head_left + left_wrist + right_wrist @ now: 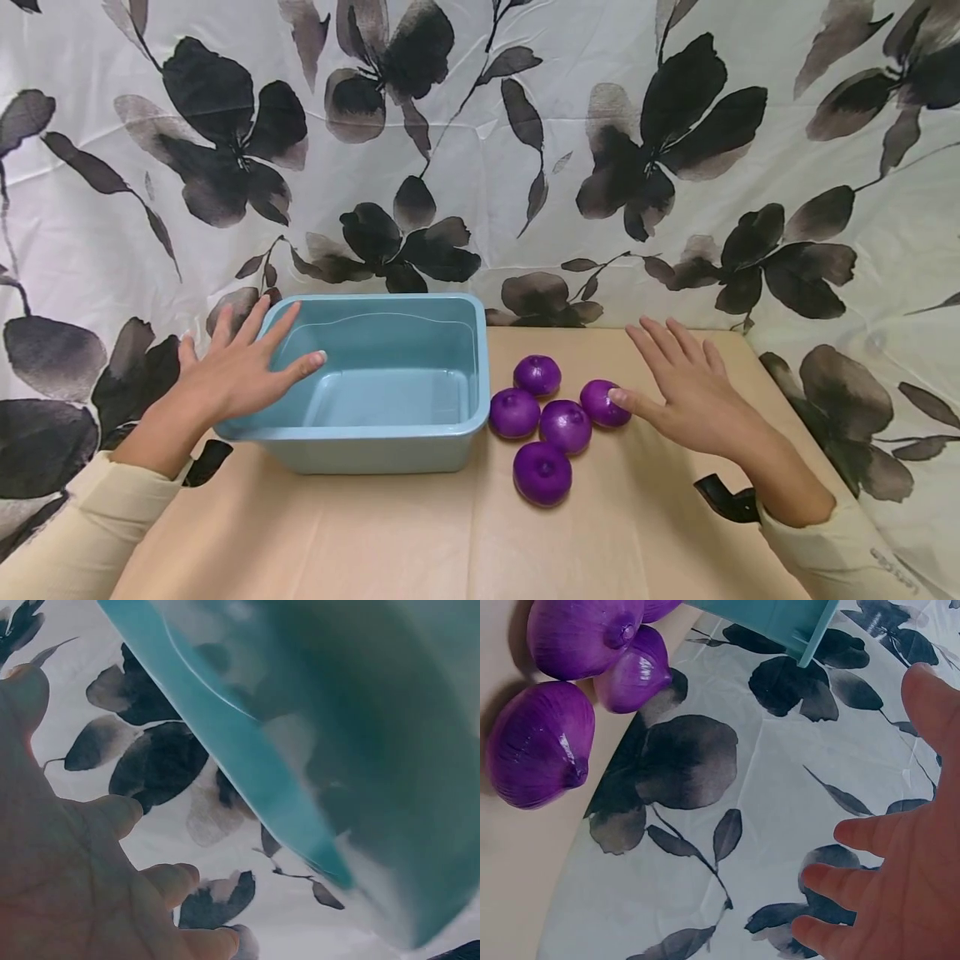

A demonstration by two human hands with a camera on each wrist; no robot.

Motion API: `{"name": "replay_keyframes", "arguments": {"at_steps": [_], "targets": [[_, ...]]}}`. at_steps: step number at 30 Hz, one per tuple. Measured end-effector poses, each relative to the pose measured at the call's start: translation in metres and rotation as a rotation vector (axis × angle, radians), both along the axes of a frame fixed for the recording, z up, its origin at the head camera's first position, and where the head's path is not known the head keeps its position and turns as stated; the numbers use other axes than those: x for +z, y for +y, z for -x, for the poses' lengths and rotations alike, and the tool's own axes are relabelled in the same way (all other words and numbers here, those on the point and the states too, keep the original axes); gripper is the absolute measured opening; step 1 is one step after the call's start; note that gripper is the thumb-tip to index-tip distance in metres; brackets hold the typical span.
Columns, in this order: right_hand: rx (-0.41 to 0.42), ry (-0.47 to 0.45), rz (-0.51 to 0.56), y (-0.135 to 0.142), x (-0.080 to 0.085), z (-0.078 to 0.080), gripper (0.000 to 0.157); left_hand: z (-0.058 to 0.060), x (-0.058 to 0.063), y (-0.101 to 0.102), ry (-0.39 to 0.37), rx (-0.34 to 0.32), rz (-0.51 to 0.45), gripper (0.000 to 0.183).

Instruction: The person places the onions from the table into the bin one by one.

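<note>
A light blue plastic tub [367, 456] stands on the left part of the table, its inside bare. My left hand [243, 379] is spread over the tub's left end, holding nothing; the left wrist view shows its outstretched fingers beside the tub wall [247, 765]. Several shiny purple onions sit in a cluster to the tub's right, among them a front onion [542, 473], a back onion [537, 375] and a right-hand onion [603, 403]. My right hand [690, 408] hovers right of them, fingers spread and holding nothing, its thumb overlapping the right-hand onion in the head view.
The pale wooden table [375, 542] ends at the back and right against a white cloth [525, 250] printed with dark flowers. The leftmost onion [514, 413] lies close against the tub's right side. Black straps show at both wrists.
</note>
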State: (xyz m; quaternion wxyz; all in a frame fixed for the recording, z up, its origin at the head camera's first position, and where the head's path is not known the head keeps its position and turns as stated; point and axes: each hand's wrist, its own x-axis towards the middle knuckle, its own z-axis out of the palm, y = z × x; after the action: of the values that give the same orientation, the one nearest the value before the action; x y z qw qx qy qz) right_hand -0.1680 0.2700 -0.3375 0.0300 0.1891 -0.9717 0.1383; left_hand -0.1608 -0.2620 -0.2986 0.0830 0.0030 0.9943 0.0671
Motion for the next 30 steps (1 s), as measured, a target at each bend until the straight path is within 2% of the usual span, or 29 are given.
{"name": "replay_keyframes", "arguments": {"at_steps": [15, 30], "targets": [[-0.007, -0.014, 0.003, -0.004, -0.006, -0.009, 0.094, -0.006, -0.005, -0.025, -0.038, 0.045, -0.047, 0.100], [-0.024, -0.033, 0.011, -0.007, -0.018, -0.015, 0.095, -0.011, -0.011, -0.050, -0.078, 0.046, -0.112, 0.103]]}}
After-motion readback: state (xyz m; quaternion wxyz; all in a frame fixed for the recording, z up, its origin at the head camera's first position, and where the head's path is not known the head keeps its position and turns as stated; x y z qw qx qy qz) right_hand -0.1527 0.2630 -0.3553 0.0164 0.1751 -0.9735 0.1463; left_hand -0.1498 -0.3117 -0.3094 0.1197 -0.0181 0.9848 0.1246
